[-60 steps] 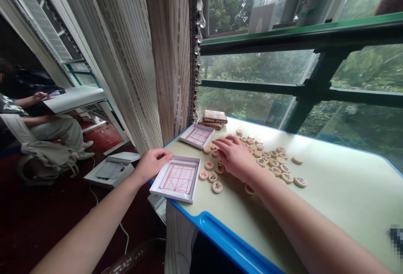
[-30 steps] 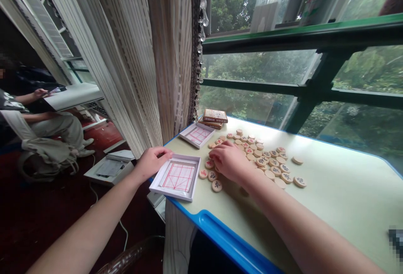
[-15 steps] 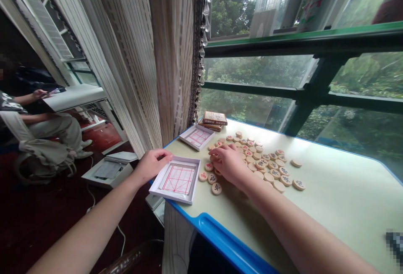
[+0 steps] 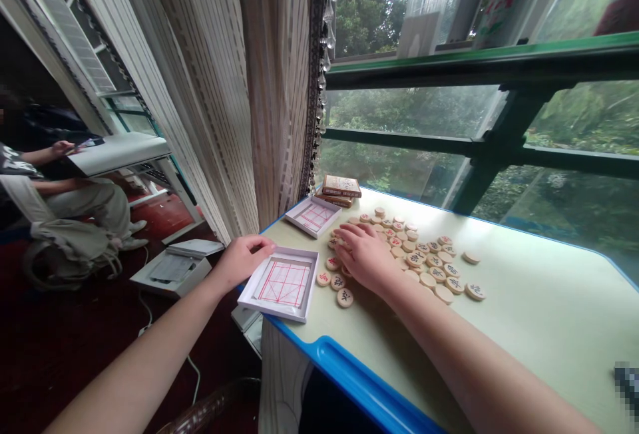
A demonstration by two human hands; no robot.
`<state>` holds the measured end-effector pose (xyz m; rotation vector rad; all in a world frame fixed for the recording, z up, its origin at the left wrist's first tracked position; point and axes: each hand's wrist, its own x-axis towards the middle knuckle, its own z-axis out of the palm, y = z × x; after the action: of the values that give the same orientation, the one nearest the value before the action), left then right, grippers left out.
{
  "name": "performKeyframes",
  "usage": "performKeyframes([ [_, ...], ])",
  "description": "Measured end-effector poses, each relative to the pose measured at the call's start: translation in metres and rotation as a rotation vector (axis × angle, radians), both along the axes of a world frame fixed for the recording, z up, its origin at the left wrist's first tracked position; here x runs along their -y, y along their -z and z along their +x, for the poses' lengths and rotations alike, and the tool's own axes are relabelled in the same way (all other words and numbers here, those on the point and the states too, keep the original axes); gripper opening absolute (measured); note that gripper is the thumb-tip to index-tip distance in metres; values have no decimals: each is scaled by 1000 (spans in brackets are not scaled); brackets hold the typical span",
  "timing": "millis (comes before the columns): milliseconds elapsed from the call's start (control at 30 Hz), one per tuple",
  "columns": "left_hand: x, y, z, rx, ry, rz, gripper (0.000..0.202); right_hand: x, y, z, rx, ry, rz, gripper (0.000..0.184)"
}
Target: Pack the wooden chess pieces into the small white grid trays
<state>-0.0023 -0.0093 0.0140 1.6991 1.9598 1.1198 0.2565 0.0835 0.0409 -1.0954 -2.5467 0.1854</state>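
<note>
My left hand [image 4: 242, 257] is closed on the left edge of a shallow white tray [image 4: 310, 281] lined with a red grid sheet; the tray sits at the table's left corner. My right hand [image 4: 364, 255] lies on the left end of a spread of round wooden chess discs [image 4: 429, 264], fingers stretched flat over them. A few discs [image 4: 337, 282] lie between that hand and the tray. A second white tray [image 4: 299, 222] with a red grid sits farther back.
The pale green table [image 4: 524, 314] has a raised blue rim [image 4: 359, 381]. Small stacked boxes [image 4: 341, 188] stand by the window. A curtain [image 4: 239, 88] hangs at left. A seated person [image 4: 60, 194] is far left, with a white device [image 4: 174, 264] on the floor.
My right hand curled and drew discs toward the near tray, then flattened over them again. My left hand stayed on the tray's edge.
</note>
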Motion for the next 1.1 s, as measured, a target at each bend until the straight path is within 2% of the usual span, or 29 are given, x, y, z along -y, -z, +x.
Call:
performKeyframes([
  [133,0,-1,1,3,2,0,29,2,-1,1,93,-4,-38,51],
  [367,0,1,-1,-12,-7,1,29,3,-3,1,103,-51,23,38],
  [633,0,0,0,-17,-22,14,27,4,-1,0,60,-122,-14,33],
  [933,1,-1,0,-29,30,10,32,-5,-3,-10,38,-52,-29,22],
  [1100,0,1,0,-26,27,0,30,-4,-4,-12,77,-26,-13,24],
])
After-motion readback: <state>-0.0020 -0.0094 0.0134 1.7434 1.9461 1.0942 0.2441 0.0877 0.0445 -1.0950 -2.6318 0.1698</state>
